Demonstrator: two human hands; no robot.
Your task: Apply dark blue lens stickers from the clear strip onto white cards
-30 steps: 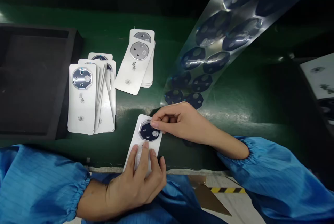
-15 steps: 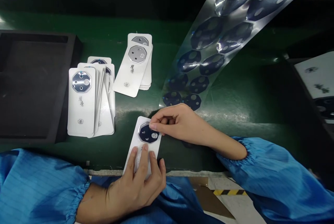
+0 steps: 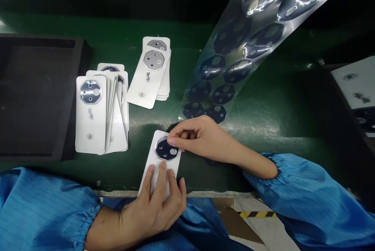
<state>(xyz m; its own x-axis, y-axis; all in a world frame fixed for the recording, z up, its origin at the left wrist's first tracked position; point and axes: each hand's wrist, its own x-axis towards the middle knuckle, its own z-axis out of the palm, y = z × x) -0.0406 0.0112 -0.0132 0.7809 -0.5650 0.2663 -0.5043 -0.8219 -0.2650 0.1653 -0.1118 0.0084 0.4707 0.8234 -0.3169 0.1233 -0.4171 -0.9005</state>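
Observation:
A white card-like panel (image 3: 150,159) with a dark blue octagonal patch (image 3: 166,150) lies tilted near the front edge of the green table. My left hand (image 3: 159,200) rests on its lower part, fingers spread. At the patch's upper right corner, the thumb and forefinger of my right hand (image 3: 191,137) are pinched together; what they hold, if anything, is hidden. Behind my right hand hangs a clear film strip (image 3: 234,52) bearing dark octagonal stickers. One stack of white panels with dark patches (image 3: 92,126) is at the left, another with a grey patch on top (image 3: 146,83) behind.
A black tray (image 3: 29,98) occupies the left of the green table (image 3: 272,126). At the far right, more white panels (image 3: 357,83) lie by a dark container. Below the table edge, a brown cardboard piece (image 3: 238,225) and black-yellow floor tape show.

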